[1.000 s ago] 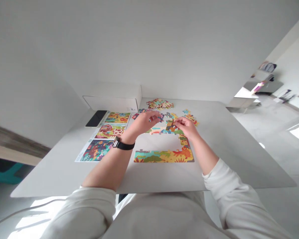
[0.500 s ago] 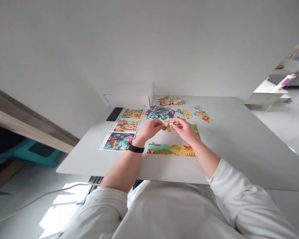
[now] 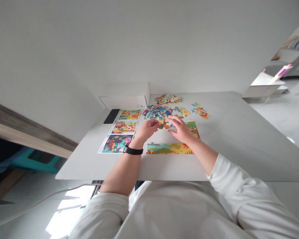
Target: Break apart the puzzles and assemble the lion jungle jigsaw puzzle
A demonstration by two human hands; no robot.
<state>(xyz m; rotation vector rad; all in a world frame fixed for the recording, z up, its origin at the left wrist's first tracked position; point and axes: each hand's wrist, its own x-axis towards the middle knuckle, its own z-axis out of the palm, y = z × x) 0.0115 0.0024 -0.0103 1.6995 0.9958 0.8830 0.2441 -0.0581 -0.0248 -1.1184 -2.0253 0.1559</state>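
Note:
My left hand (image 3: 149,129), with a black band on its wrist, pinches the left edge of a small joined section of jigsaw pieces (image 3: 163,123) showing a brown trunk on yellow and orange. My right hand (image 3: 181,130) is just right of that section, thumb and fingers spread apart; whether a fingertip touches it I cannot tell. Nearer to me lies an assembled puzzle strip (image 3: 168,149) with green bushes and yellow ground. Another assembled part (image 3: 193,126), green with a red edge, is partly covered by my right hand.
Behind my hands lie a dark-blue pile of pieces (image 3: 155,112), a reddish pile (image 3: 168,99) and loose pieces (image 3: 200,111). Left are three picture sheets (image 3: 118,143), a phone (image 3: 111,116) and a white box (image 3: 124,101) against the wall.
My right hand has let go of the joined section and its fingers have spread. My left hand still holds the section, now slightly further left. The view has shifted a little.

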